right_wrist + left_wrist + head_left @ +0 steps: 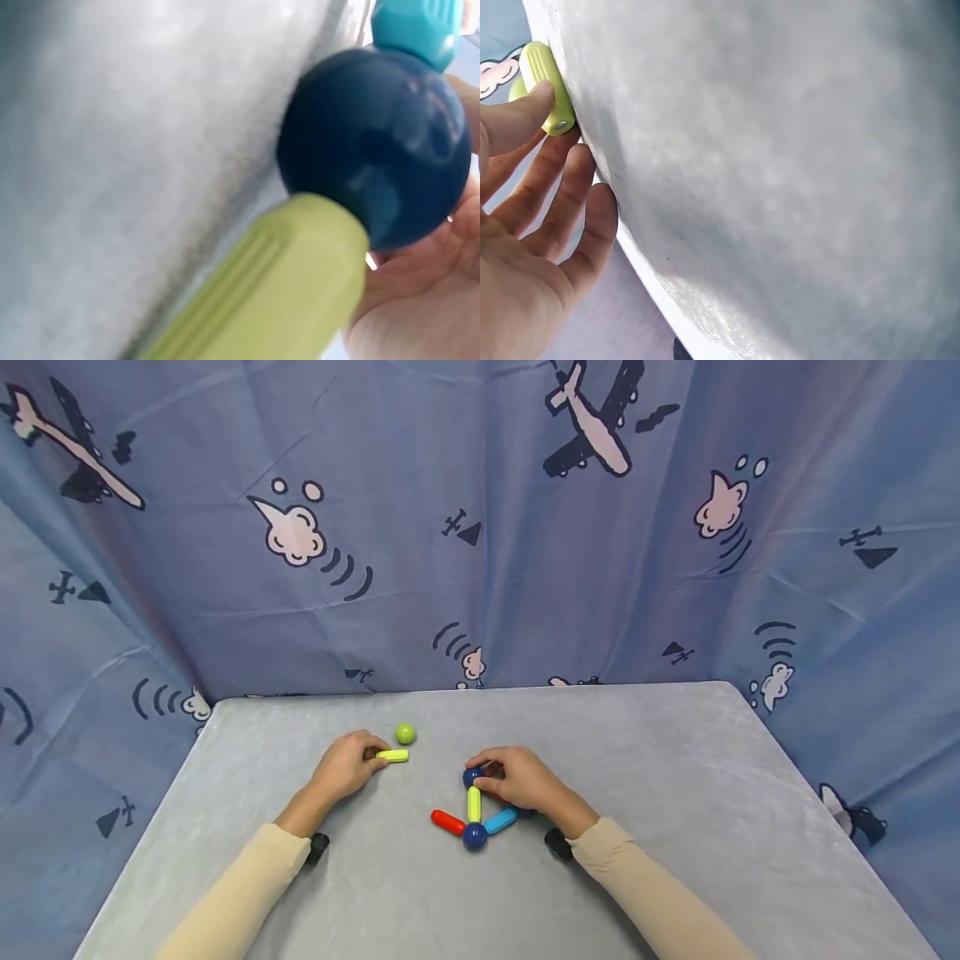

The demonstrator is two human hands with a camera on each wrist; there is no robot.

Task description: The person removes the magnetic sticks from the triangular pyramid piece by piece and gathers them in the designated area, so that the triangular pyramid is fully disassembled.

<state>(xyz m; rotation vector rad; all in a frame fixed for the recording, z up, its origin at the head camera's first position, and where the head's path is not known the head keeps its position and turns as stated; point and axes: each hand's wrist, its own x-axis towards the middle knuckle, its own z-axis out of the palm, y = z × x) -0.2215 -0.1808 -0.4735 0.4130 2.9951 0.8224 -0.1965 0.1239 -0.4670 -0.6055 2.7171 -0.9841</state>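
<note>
My left hand (348, 766) pinches a yellow-green magnetic rod (393, 756) between thumb and fingertips; the left wrist view shows the thumb lying across this rod (547, 90). Just beyond it sits a lime-green ball (405, 733). With thumb and fingers, my right hand (521, 777) grips a dark blue ball (472, 776) at the far corner of a joined shape. From there another yellow-green rod (474, 805) runs to a nearer blue ball (474, 837). A red rod (447, 822) and a light blue rod (501, 821) meet that nearer ball. My right hand partly hides the shape.
A third blue ball (527, 813) peeks out under my right hand. In the right wrist view a blue ball (375, 150) fills the foreground, between yellow-green and turquoise rods. The grey-covered table (675, 752) ends at a patterned blue curtain (420, 527).
</note>
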